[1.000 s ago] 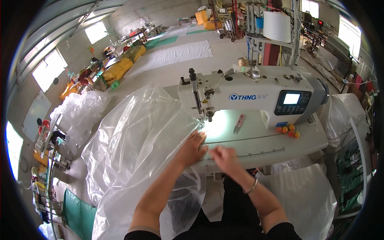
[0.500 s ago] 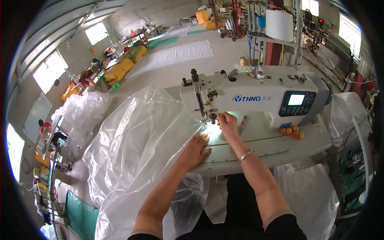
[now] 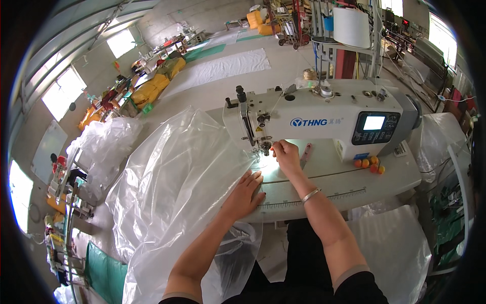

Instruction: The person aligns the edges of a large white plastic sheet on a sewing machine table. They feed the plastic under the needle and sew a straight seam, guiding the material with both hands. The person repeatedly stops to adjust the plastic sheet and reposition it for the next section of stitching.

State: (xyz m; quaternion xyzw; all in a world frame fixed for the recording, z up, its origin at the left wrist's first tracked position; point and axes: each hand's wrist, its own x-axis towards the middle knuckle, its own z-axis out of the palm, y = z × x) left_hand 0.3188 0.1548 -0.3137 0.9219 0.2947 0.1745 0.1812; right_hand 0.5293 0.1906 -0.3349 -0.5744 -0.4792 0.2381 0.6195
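A white industrial sewing machine (image 3: 329,109) with a lit control panel stands before me. Translucent plastic sheeting (image 3: 167,167) is bunched left of it, its edge reaching to the lit needle area. My left hand (image 3: 244,195) lies with fingers stretched on the sheeting's edge, just in front of the needle. Close to the right of the presser foot, my right hand (image 3: 286,156) is closed, fingertips pinched; a tiny reddish bit shows there, too small to name. Behind that hand, a slim tool with a pinkish handle (image 3: 307,152) lies on the machine bed.
Several red-yellow fruits (image 3: 373,164) sit by the machine's base. A ruler scale (image 3: 329,197) runs along the table's front edge. A large white thread cone (image 3: 351,28) stands on a rack behind. More plastic sheeting (image 3: 390,248) hangs at the right, and a heap (image 3: 104,147) sits at the left.
The view has shifted slightly. My right hand stays pinched beside the needle, and my left hand remains flat on the sheeting, slightly lower in view.
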